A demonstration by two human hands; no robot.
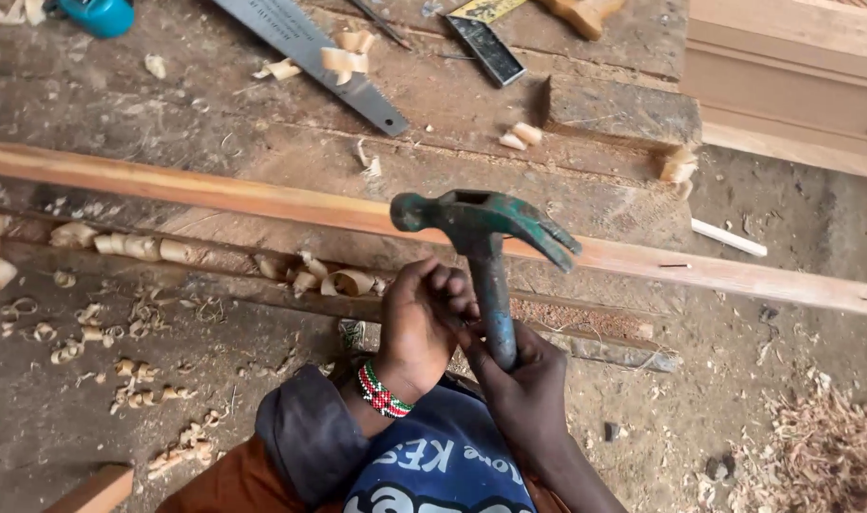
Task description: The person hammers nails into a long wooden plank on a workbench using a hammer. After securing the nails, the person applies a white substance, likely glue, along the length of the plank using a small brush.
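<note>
- The hammer [485,256] stands upright at centre frame, its head above both hands.
- The right hand [519,380] grips its handle; the left hand [419,318] sits just left, touching it.
- Behind them a long plank [215,195] crosses the workbench [167,104].
- A saw [310,57] lies upper centre.
- Shavings [129,247] lie at left.

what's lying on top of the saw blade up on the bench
Pale curled wood shavings lie across the saw blade, with one more beside its edge. The saw's handle end runs out of view, so anything on it cannot be seen.
</note>
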